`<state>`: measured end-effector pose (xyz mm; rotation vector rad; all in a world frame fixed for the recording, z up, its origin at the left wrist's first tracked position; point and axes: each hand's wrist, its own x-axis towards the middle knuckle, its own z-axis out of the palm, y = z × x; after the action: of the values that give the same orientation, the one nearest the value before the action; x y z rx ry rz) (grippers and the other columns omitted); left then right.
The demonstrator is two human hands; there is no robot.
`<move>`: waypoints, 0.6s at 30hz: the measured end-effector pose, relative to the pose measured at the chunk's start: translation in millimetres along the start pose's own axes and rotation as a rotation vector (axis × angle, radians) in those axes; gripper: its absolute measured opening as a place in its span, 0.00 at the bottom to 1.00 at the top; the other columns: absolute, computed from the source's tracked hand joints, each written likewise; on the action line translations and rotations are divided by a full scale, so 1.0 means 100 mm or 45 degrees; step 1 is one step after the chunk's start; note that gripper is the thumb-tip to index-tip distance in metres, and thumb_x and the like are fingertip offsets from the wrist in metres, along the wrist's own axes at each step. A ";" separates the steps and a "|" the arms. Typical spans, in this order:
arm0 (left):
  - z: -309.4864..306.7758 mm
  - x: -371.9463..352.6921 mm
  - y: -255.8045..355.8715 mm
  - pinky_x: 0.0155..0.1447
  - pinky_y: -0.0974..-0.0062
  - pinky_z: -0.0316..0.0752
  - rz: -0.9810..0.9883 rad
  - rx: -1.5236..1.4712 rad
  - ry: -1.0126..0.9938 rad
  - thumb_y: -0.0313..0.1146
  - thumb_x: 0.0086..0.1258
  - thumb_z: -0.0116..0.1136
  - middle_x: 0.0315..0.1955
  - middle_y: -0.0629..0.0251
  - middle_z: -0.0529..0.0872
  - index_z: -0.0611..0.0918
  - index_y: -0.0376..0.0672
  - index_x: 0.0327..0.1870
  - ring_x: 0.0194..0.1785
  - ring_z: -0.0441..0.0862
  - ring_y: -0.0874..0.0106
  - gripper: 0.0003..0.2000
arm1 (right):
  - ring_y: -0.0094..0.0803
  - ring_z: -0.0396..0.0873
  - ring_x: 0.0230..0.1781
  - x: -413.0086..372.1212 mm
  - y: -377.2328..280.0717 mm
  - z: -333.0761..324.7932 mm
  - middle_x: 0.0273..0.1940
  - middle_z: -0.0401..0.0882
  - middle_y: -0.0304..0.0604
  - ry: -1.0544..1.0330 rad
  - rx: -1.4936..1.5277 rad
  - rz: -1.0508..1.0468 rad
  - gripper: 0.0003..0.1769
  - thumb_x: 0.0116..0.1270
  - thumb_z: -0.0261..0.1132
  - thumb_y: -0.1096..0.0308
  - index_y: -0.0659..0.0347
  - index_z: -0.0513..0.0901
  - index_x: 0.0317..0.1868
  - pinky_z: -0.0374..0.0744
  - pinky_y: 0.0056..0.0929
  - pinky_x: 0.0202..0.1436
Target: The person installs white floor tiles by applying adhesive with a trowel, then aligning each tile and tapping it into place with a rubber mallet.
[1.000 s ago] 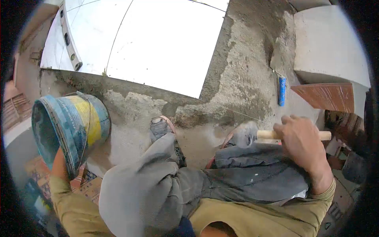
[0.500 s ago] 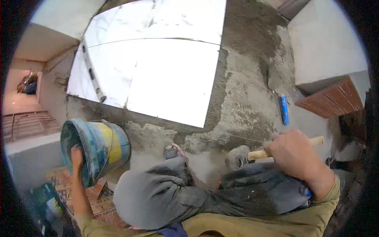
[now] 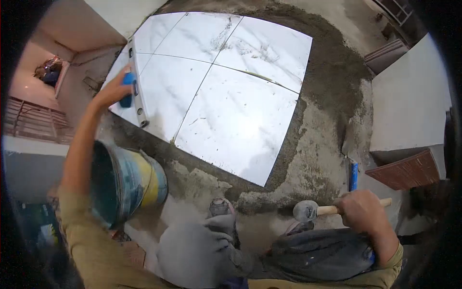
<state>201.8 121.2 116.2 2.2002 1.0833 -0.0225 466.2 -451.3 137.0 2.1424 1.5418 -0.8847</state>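
Note:
My right hand [image 3: 361,212] is shut on the wooden handle of a rubber mallet [image 3: 308,210], its grey head pointing left over the mortar bed just above my right knee. My left hand [image 3: 114,89] reaches far out to the left edge of the laid white marble tiles [image 3: 221,91] and grips a small blue object [image 3: 127,90] beside a long spirit level [image 3: 137,94] lying on the tiles. A blue and yellow bucket [image 3: 126,185] lies tilted below my left forearm.
Grey mortar [image 3: 317,144] surrounds the tiles. A blue-handled trowel [image 3: 353,176] lies on the mortar at right. Loose tiles [image 3: 409,111] and a brown-backed tile [image 3: 406,171] stand at right. My knees and sandalled feet [image 3: 221,209] are at the bottom.
My left hand let go of the bucket and stretched up to the tile edge, where it took the blue object. My view tilted up over the tiles. The mallet stayed in my right hand.

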 end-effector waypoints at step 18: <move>3.72 2.21 0.67 0.54 0.59 0.75 0.271 0.019 0.741 0.43 0.64 0.63 0.43 0.56 0.80 0.86 0.44 0.51 0.52 0.77 0.56 0.17 | 0.50 0.79 0.31 -0.02 0.42 0.01 0.27 0.79 0.48 0.164 0.062 0.495 0.03 0.51 0.65 0.70 0.57 0.83 0.29 0.75 0.48 0.35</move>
<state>492.4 31.8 -198.3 2.3872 1.1311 0.7441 504.6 -467.7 134.8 2.4587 1.1041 -0.6672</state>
